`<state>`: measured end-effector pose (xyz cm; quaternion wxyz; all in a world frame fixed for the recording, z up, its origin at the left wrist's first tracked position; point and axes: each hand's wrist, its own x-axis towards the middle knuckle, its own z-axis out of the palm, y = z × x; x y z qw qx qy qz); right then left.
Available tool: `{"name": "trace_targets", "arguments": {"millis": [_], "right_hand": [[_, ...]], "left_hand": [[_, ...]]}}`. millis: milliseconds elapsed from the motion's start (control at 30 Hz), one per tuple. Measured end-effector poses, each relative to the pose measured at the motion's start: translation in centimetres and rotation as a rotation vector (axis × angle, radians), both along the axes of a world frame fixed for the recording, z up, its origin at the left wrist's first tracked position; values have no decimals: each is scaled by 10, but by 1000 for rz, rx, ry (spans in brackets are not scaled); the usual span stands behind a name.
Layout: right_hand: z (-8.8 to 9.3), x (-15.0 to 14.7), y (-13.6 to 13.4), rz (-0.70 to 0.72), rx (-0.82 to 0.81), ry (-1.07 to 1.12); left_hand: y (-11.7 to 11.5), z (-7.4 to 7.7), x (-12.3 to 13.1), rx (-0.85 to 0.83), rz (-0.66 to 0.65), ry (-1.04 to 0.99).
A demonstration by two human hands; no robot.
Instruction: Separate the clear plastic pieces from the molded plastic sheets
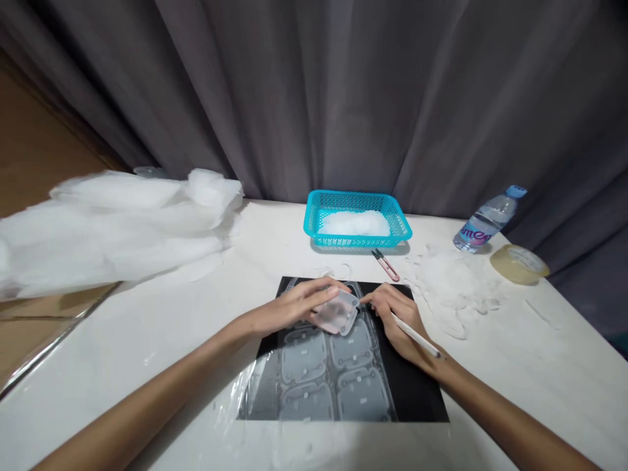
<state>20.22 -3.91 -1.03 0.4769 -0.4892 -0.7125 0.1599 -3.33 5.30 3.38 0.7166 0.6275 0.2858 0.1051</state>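
My left hand [314, 299] grips a small translucent plastic piece [338, 314] with rounded corners, tilted above the black mat [419, 392]. Close to its right edge is my right hand [398, 314], closed around a slim white pen-like tool [415, 335]; the tool's tip is hard to make out among the fingers. Under both hands lies a clear plastic sheet [305, 356] with several moulded rounded shapes, spread over the mat and past its front edge.
A blue basket [358, 241] holding white material stands behind the mat, with pink-handled thread snips [386, 265] before it. White wrapped bundles [112, 229] lie left. A water bottle [488, 219], a tape roll [519, 263] and translucent scraps [451, 281] are right. A grey curtain [353, 98] hangs behind.
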Motion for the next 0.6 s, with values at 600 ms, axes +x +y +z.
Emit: {"name": "trace_targets", "arguments": {"millis": [600], "right_hand": [[-11,-3,5,72,36,-33]], "left_hand": [[100,36,42,783,256,95]]}}
